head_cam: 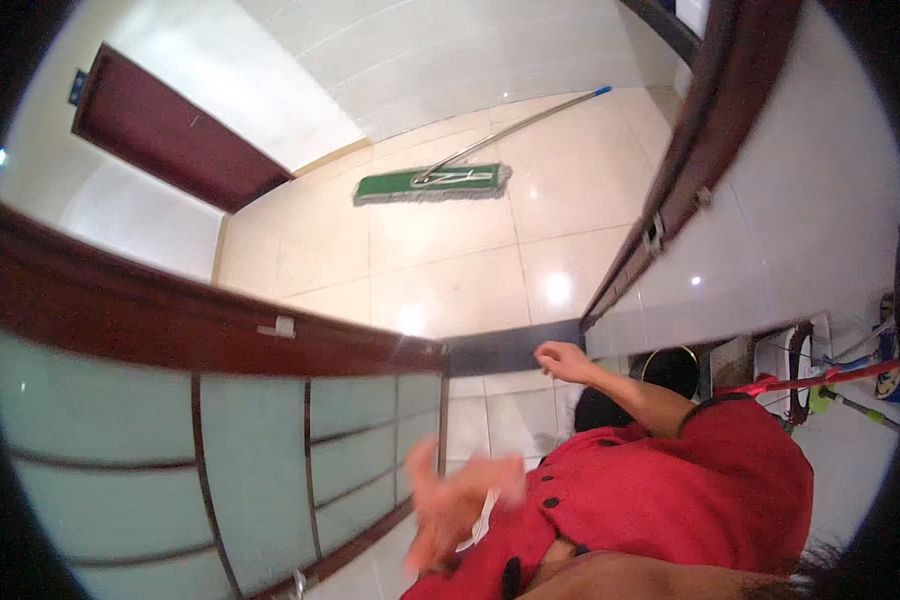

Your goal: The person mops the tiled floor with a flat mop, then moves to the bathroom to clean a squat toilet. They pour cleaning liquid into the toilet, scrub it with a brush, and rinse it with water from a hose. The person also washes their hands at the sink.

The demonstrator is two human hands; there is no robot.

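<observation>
My left hand (465,499), blurred, hovers beside the front of my red buttoned shirt, fingers spread and nothing visible in them. A white curved thing (481,525), partly hidden, shows behind it; I cannot tell what it is. My right hand (566,363) hangs with loosely curled fingers above the dark threshold strip (506,346) of the doorway, with no object visible in it. Beyond the threshold, a flat dust mop (431,182) lies on the cream floor tiles (442,255). It has a green top, a grey fringe and a metal pole with a blue tip.
To the left stands a door with frosted glass panes (251,450) and a dark red wooden frame. The door jamb (690,142) rises on the right. Behind my right arm are a black bucket (671,371) and a red pole (832,376). Another dark red door (172,127) is farther off.
</observation>
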